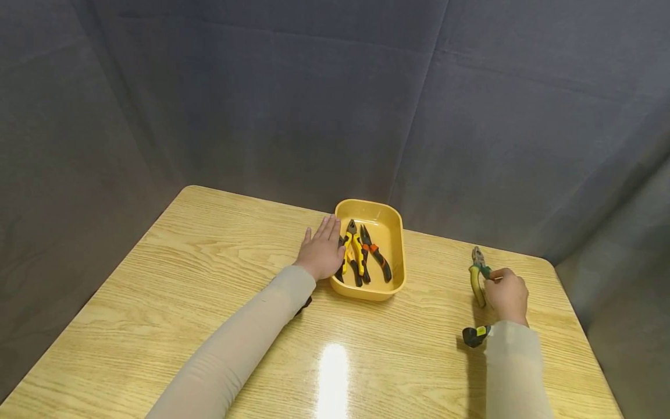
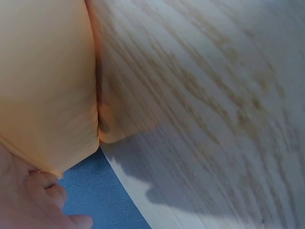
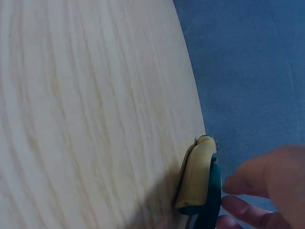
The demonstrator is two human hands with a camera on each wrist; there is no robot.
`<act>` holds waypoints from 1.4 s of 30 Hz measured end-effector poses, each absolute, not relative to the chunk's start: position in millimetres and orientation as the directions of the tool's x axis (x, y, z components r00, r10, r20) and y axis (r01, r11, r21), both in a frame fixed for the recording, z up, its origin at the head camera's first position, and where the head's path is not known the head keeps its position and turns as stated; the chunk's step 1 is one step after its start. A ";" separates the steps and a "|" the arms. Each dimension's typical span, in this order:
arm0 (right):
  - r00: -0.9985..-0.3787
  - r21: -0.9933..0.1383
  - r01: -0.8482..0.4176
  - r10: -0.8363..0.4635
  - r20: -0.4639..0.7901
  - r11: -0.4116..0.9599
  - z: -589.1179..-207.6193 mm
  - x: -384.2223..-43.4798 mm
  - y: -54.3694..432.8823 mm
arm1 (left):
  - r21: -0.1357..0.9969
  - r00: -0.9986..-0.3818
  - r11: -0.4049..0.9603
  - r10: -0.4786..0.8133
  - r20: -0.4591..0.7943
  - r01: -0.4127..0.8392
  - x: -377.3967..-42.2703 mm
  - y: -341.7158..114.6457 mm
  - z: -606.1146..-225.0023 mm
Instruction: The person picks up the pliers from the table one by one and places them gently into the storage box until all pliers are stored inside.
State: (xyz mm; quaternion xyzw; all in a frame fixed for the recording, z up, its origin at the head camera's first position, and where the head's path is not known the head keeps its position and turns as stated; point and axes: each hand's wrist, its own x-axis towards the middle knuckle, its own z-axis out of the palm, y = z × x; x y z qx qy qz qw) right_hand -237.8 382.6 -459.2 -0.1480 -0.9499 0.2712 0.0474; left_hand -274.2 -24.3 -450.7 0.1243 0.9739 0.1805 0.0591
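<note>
My left hand [image 1: 321, 250] lies with straight fingers along the left side of a yellow tray [image 1: 387, 233]. In the left wrist view its fingers [image 2: 45, 183] are against the tray's outer wall [image 2: 47, 86]. Inside the tray lie several pliers, among them a yellow-and-black pair [image 1: 358, 247] and an orange-and-black pair [image 1: 379, 256]. Over at the right, my right hand [image 1: 506, 297] pinches pliers [image 1: 475, 279] with one yellow and one green handle. Their metal head points toward the far edge. The right wrist view shows my fingers at the green handle [image 3: 212, 200], beside the yellow one.
The wooden table [image 1: 209, 279] ends just behind the tray, with a grey curtain [image 1: 288, 116] hanging past its far edge. Beside the right cuff shows a small black object [image 1: 473, 336] with a yellow patch. A bright reflection lies near the front middle.
</note>
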 end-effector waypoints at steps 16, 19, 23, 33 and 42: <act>-0.930 -0.566 0.341 0.358 -0.086 0.750 -466.3 -241.6 387.1 | 0.367 -0.961 0.902 0.270 -0.065 0.229 -270.5 -25.5 -446.8; -0.926 -0.571 0.359 0.361 -0.115 0.739 -467.0 -241.5 388.2 | 0.368 -0.960 0.901 0.271 -0.066 0.229 -270.3 -25.6 -447.3; -0.920 -0.574 0.377 0.366 -0.140 0.727 -467.6 -241.4 390.2 | 0.374 -0.960 0.899 0.271 -0.067 0.228 -270.8 -25.7 -448.3; -0.924 -0.511 0.366 0.369 -0.102 0.777 -472.6 -243.4 395.7 | 0.380 -0.959 0.896 0.274 -0.069 0.229 -275.4 -25.1 -452.5; -0.940 -0.441 0.340 0.314 -0.134 0.831 -472.0 -248.8 395.5 | 0.364 -0.962 0.904 0.266 -0.069 0.224 -277.1 -25.3 -456.2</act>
